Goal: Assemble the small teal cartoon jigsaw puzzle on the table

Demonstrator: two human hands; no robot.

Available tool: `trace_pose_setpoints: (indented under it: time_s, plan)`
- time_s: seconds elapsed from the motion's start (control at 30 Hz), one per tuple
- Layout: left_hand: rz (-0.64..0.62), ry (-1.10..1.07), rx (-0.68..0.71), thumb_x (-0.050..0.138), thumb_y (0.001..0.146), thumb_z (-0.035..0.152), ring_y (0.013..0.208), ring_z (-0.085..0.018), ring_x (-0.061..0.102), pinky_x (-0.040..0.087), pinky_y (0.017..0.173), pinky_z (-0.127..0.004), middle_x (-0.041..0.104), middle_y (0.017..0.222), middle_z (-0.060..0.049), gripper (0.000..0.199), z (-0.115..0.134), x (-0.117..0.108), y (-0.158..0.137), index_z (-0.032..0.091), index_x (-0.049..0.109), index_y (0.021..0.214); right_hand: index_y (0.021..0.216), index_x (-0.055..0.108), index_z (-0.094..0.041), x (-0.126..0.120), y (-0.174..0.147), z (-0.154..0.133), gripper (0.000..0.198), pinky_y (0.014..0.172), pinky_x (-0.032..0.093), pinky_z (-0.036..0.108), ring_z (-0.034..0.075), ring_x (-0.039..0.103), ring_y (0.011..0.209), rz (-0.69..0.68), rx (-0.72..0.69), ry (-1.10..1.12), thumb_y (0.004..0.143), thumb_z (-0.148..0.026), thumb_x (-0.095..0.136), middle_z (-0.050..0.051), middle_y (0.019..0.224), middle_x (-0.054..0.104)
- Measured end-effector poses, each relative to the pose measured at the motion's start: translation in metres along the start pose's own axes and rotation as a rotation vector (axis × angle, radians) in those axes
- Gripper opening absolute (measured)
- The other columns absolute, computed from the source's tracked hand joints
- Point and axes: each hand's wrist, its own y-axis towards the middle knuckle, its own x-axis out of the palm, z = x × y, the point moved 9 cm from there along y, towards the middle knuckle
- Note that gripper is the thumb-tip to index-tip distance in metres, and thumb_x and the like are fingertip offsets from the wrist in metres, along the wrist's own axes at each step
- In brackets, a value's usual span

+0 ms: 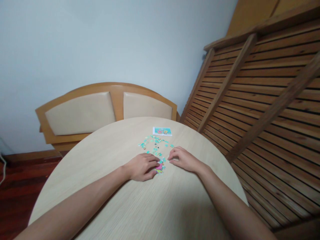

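A partly joined jigsaw puzzle (160,166), pink, yellow and teal, lies flat on the round table. My left hand (143,167) rests beside it palm down, its fingers stretched out and the tips on the puzzle's left edge. They cover part of it. Just to the right of the puzzle is my right hand (184,159), thumb and fingers pinched together low over the tabletop. What sits in that pinch, if anything, is too small to make out. Loose puzzle pieces (156,145), mostly teal, are scattered beyond both hands.
A picture card (162,131) with cartoon figures lies behind the loose pieces. The light wood table (107,150) has a curved edge. Behind it stands a wooden headboard (117,100) with cream panels. A slatted wooden frame (250,100) leans at the right.
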Motion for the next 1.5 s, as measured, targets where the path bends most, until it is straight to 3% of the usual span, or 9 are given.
trace_pose_setpoints:
  time_s: [0.3,0.57,0.97,1.5]
  plan:
    - [-0.018,0.006,-0.03,0.05,0.094,0.031,0.116,-0.026,0.06,0.047,0.103,-0.039,0.063,0.129,-0.01,0.033,-0.001,0.0,0.0,0.019,0.06,0.123,0.095,0.079,-0.029,0.011,-0.006,-0.014,0.016,0.099,0.038,0.036,0.022,0.058,0.106,-0.214,-0.037,0.035,0.085,-0.022,0.068,0.003,0.1,0.071]
    - [-0.023,0.003,-0.028,0.05,0.094,0.031,0.117,-0.026,0.059,0.046,0.104,-0.04,0.062,0.13,-0.011,0.033,0.0,0.0,-0.001,0.019,0.061,0.123,0.096,0.074,-0.023,0.006,-0.006,-0.006,0.024,0.091,0.041,0.034,0.023,0.062,0.097,-0.168,0.1,0.025,0.077,-0.037,0.076,0.003,0.096,0.072]
    - [-0.049,-0.002,-0.021,0.049,0.094,0.032,0.117,-0.027,0.059,0.046,0.104,-0.04,0.061,0.131,-0.012,0.038,0.0,0.002,0.001,0.019,0.058,0.128,0.094,0.073,-0.024,0.012,-0.007,-0.012,0.018,0.097,0.037,0.036,0.023,0.061,0.104,-0.184,0.102,0.064,0.076,-0.026,0.072,0.002,0.101,0.072]
    - [-0.043,-0.017,-0.013,0.048,0.094,0.034,0.118,-0.027,0.059,0.045,0.105,-0.041,0.06,0.132,-0.012,0.039,0.0,0.001,0.0,0.02,0.058,0.13,0.093,0.074,-0.023,0.018,-0.005,-0.02,0.018,0.097,0.036,0.035,0.022,0.062,0.102,-0.261,0.085,0.126,0.077,-0.029,0.075,0.002,0.1,0.072]
